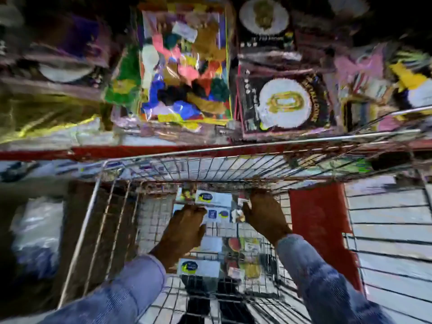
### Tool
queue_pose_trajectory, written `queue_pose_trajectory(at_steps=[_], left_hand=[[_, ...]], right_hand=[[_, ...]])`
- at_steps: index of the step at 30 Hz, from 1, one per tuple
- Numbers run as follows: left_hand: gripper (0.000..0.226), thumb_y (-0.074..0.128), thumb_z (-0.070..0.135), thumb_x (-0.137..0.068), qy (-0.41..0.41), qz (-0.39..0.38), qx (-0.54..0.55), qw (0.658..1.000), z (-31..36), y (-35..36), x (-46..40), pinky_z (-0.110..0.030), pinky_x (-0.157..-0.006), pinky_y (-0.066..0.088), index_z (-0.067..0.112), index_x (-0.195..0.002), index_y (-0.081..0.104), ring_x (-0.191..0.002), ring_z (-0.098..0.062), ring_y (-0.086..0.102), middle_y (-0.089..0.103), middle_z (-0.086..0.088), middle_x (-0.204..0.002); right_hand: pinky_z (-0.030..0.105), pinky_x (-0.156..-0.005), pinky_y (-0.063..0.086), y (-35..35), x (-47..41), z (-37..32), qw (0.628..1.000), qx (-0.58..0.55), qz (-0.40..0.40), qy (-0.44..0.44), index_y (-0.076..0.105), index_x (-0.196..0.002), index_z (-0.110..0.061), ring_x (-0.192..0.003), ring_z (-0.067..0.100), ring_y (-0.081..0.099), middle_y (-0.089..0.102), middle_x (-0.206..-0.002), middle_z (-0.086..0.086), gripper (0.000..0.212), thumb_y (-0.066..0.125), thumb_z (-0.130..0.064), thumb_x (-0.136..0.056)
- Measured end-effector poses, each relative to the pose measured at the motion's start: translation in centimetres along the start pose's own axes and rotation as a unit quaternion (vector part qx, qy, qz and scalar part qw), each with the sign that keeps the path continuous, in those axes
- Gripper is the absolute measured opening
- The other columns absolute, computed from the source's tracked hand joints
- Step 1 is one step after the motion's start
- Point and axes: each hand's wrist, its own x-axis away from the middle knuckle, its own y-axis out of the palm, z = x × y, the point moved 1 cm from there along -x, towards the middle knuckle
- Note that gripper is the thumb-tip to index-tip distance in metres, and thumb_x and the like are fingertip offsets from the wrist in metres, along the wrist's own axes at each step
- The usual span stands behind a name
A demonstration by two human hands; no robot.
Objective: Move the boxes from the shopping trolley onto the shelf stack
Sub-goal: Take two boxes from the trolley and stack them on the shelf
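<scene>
I look down into a wire shopping trolley [163,164]. White boxes with dark blue round logos lie in it: a top box [215,197] at the far end, another box [218,215] just under it, and a third box [198,267] nearer me. My left hand [184,228] reaches in and touches the left side of the far boxes. My right hand [264,211] presses against their right side. The picture is blurred, so the grip of the fingers is unclear.
Past the trolley runs a red shelf edge [117,152] with packed goods: a clear bag of coloured pieces [184,66] and dark boxes with white round plates [285,104]. A red panel [320,220] stands right of the trolley. Fruit-printed packs [240,251] lie in the basket.
</scene>
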Motion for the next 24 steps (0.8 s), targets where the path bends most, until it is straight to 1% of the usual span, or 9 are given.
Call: queue_pose_trajectory(at_steps=[2, 3, 7, 9, 11, 15, 17, 20, 24], left_hand=[[0.047, 0.091, 0.011, -0.052, 0.004, 0.009, -0.008, 1.0, -0.4, 1.7, -2.0, -0.047, -0.058, 0.062, 0.001, -0.095, 0.074, -0.075, -0.04, 0.073, 0.075, -0.02, -0.087], [0.049, 0.093, 0.008, -0.048, 0.011, 0.006, -0.018, 1.0, -0.7, 2.5, -2.8, -0.047, -0.06, 0.062, 0.001, -0.094, 0.074, -0.076, -0.041, 0.073, 0.075, -0.02, -0.086], [0.044, 0.083, 0.011, -0.064, 0.004, -0.035, -0.074, 0.997, -1.8, 4.6, -4.5, -0.045, -0.081, 0.059, 0.005, -0.106, 0.07, -0.09, -0.039, 0.069, 0.073, -0.016, -0.1], [0.041, 0.076, 0.013, -0.069, -0.002, -0.057, -0.107, 0.993, -2.3, 5.6, -4.7, -0.047, -0.081, 0.055, 0.007, -0.109, 0.066, -0.093, -0.04, 0.065, 0.069, -0.017, -0.104], [0.045, 0.079, 0.017, -0.064, 0.008, -0.074, -0.137, 0.988, -2.3, 5.7, -4.3, -0.045, -0.078, 0.054, 0.008, -0.106, 0.065, -0.094, -0.038, 0.064, 0.068, -0.015, -0.103], [0.062, 0.088, 0.014, -0.051, 0.012, -0.041, -0.17, 0.984, -2.2, 5.9, -4.2, -0.045, -0.074, 0.055, 0.007, -0.11, 0.067, -0.095, -0.038, 0.065, 0.067, -0.015, -0.105], [0.064, 0.088, 0.011, -0.051, 0.015, -0.027, -0.175, 0.984, -2.2, 6.2, -4.3, -0.047, -0.075, 0.056, 0.006, -0.111, 0.067, -0.095, -0.04, 0.065, 0.067, -0.016, -0.107], [0.063, 0.09, 0.013, -0.045, 0.015, -0.035, -0.163, 0.986, -1.9, 5.9, -4.5, -0.049, -0.074, 0.057, 0.006, -0.104, 0.07, -0.094, -0.039, 0.066, 0.069, -0.016, -0.105], [0.064, 0.086, 0.019, -0.057, 0.007, -0.039, -0.1, 0.994, -1.3, 4.8, -4.0, -0.046, -0.079, 0.055, 0.005, -0.116, 0.064, -0.103, -0.038, 0.063, 0.068, -0.016, -0.113]], right_hand=[[0.044, -0.084, 0.051, 2.5, -2.7, 0.7, 0.998, 0.036, -0.047, -0.012, 0.064, -0.116, -0.007, -0.106, 0.042, 0.063, 0.067, -0.115, 0.022, 0.033, 0.06, -0.02, -0.086], [0.042, -0.085, 0.051, 3.5, -4.0, 1.2, 0.997, 0.045, -0.059, -0.029, 0.064, -0.117, -0.008, -0.108, 0.04, 0.062, 0.067, -0.116, 0.021, 0.034, 0.059, -0.019, -0.086], [0.04, -0.082, 0.053, 7.1, -7.5, 2.5, 0.989, 0.044, -0.119, -0.077, 0.064, -0.117, -0.006, -0.103, 0.04, 0.065, 0.07, -0.109, 0.022, 0.042, 0.054, -0.022, -0.08], [0.041, -0.087, 0.051, 8.6, -8.7, 3.2, 0.98, 0.05, -0.154, -0.119, 0.06, -0.127, -0.007, -0.109, 0.039, 0.063, 0.068, -0.115, 0.022, 0.05, 0.061, -0.026, -0.08], [0.04, -0.094, 0.048, 9.1, -8.9, 3.4, 0.971, 0.063, -0.176, -0.146, 0.054, -0.135, -0.008, -0.118, 0.036, 0.059, 0.064, -0.127, 0.02, 0.058, 0.067, -0.03, -0.083], [0.038, -0.103, 0.04, 9.8, -10.0, 3.9, 0.953, 0.114, -0.214, -0.184, 0.034, -0.148, -0.012, -0.133, 0.032, 0.044, 0.046, -0.147, 0.015, 0.068, 0.06, -0.036, -0.089], [0.039, -0.102, 0.04, 9.9, -10.3, 3.8, 0.943, 0.141, -0.23, -0.192, 0.029, -0.15, -0.013, -0.132, 0.032, 0.044, 0.043, -0.149, 0.015, 0.07, 0.057, -0.038, -0.091], [0.041, -0.093, 0.045, 9.7, -10.4, 3.1, 0.94, 0.156, -0.227, -0.198, 0.029, -0.148, -0.01, -0.125, 0.036, 0.05, 0.047, -0.142, 0.017, 0.071, 0.059, -0.037, -0.089], [0.043, -0.083, 0.05, 7.7, -9.4, 1.9, 0.947, 0.176, -0.185, -0.197, 0.044, -0.133, -0.005, -0.112, 0.04, 0.056, 0.057, -0.126, 0.02, 0.061, 0.064, -0.03, -0.081]])
